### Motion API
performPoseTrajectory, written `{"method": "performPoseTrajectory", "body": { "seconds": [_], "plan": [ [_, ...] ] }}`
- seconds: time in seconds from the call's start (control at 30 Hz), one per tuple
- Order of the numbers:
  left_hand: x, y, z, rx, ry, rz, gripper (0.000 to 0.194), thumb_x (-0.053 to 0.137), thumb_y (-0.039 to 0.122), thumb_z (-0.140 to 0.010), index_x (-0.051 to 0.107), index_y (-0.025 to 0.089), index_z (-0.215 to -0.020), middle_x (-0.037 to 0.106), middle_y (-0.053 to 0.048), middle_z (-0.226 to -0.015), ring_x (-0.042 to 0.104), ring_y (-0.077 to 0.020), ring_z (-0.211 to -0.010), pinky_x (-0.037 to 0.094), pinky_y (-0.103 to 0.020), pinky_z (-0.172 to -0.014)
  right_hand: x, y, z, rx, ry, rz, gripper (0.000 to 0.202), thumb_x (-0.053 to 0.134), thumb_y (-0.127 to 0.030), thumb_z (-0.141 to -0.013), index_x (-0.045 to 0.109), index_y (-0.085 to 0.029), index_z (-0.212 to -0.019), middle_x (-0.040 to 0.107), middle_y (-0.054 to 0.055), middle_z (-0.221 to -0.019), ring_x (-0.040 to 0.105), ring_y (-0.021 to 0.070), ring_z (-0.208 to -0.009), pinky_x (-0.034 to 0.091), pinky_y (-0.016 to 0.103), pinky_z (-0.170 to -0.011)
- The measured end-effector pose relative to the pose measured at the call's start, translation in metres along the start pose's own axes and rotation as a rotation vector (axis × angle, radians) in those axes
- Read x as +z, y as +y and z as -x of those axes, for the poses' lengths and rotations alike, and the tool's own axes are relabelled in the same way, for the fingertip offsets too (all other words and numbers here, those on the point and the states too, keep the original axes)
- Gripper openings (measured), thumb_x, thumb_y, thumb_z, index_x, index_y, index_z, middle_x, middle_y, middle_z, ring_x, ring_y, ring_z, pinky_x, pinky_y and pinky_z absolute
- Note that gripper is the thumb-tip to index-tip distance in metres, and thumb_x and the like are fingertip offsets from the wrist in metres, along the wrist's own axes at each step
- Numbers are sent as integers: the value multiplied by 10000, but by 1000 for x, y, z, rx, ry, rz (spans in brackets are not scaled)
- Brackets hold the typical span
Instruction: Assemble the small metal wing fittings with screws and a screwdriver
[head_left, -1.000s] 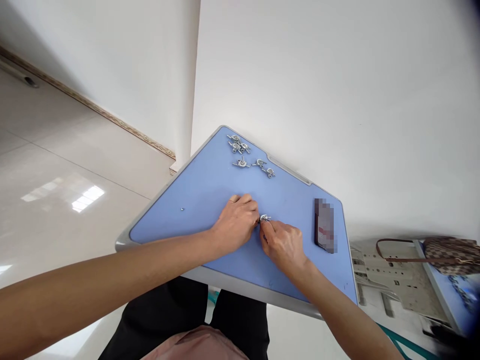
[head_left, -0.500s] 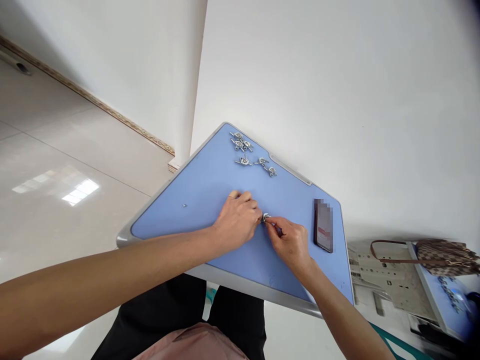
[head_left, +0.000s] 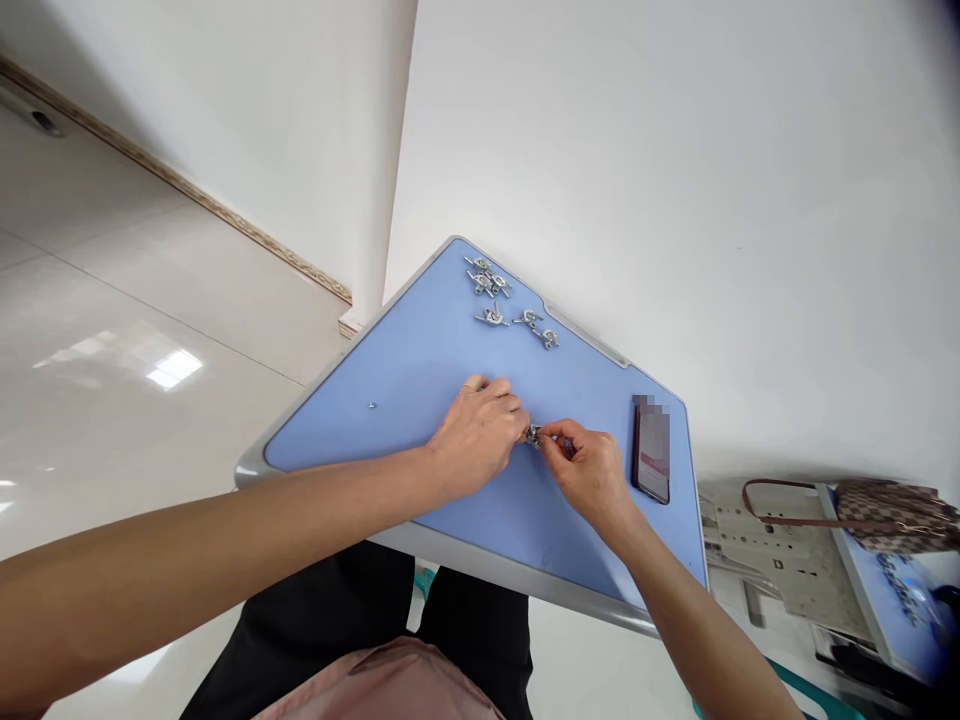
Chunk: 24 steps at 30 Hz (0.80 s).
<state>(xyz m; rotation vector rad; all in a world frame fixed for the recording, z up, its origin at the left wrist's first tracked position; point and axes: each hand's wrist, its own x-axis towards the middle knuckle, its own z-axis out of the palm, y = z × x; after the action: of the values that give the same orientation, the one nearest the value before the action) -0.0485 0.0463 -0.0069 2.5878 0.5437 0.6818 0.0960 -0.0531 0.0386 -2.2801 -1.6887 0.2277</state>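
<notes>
Above the middle of the blue table (head_left: 450, 350), my left hand (head_left: 480, 432) is closed round a small silvery metal fitting (head_left: 533, 435), which shows just past its fingertips. My right hand (head_left: 589, 470) pinches at the other side of the same fitting with thumb and forefinger. Fingers hide much of the piece, so its full shape cannot be made out. Several similar metal fittings (head_left: 493, 316) with thin pins lie near the far corner, some of them heaped together. A tiny metal piece (head_left: 372, 405) rests on the left of the tabletop.
A phone (head_left: 651, 450) lies at the table's right side. The white wall (head_left: 660, 200) rises along the far edge. Beyond the right edge, another blue surface (head_left: 885, 610) holds a checkered bag (head_left: 892, 515) and more small dark parts.
The right fingertips have shifted slightly on the fitting, which shows at a different angle between the hands. The left hand keeps its grip. The whole view has moved a little.
</notes>
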Motion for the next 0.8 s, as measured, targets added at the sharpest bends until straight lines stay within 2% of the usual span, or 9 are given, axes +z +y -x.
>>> {"method": "performPoseTrajectory", "body": {
  "seconds": [0.17,0.3,0.43,0.53,0.7,0.8],
  "plan": [
    [1,-2,1,15,-5,9,234,511,101,-898,657,161,-724,666,-50,-745,521,-215,-847,290,-369,-709,0,-3,1,-78,10,81,198,526,-273,-849,707,-224,-785,584,-42,-506,457,95,-424,291,227,-487],
    [2,-3,2,34,-5,1,221,510,75,-889,658,157,-746,669,-53,-766,523,-214,-869,299,-368,-733,5,-3,6,-159,77,191,206,506,-254,-872,709,-226,-845,635,-25,-563,535,108,-483,287,231,-507],
    [0,-2,3,32,-20,-1,210,524,127,-907,649,158,-742,667,-56,-775,522,-218,-884,303,-370,-739,13,0,12,-120,130,227,202,514,-258,-871,700,-219,-804,623,-26,-547,500,99,-453,275,228,-503],
    [-2,-1,3,7,-33,6,204,531,161,-919,651,159,-754,673,-52,-788,527,-217,-885,306,-370,-745,15,3,15,-94,143,161,208,511,-260,-869,702,-209,-806,617,-27,-546,468,91,-440,292,223,-508],
    [-5,1,6,-37,-18,47,101,615,199,-871,650,169,-781,672,-38,-820,537,-224,-911,332,-381,-777,5,7,22,-55,111,-80,225,505,-304,-900,700,-200,-936,616,-29,-592,480,93,-472,354,217,-519],
    [-5,3,6,-70,-4,51,61,657,232,-837,650,175,-860,675,-44,-892,540,-232,-931,354,-380,-785,0,11,23,-32,88,-99,219,532,-310,-889,697,-215,-996,605,-44,-583,498,97,-476,360,216,-510]
  ]
}}
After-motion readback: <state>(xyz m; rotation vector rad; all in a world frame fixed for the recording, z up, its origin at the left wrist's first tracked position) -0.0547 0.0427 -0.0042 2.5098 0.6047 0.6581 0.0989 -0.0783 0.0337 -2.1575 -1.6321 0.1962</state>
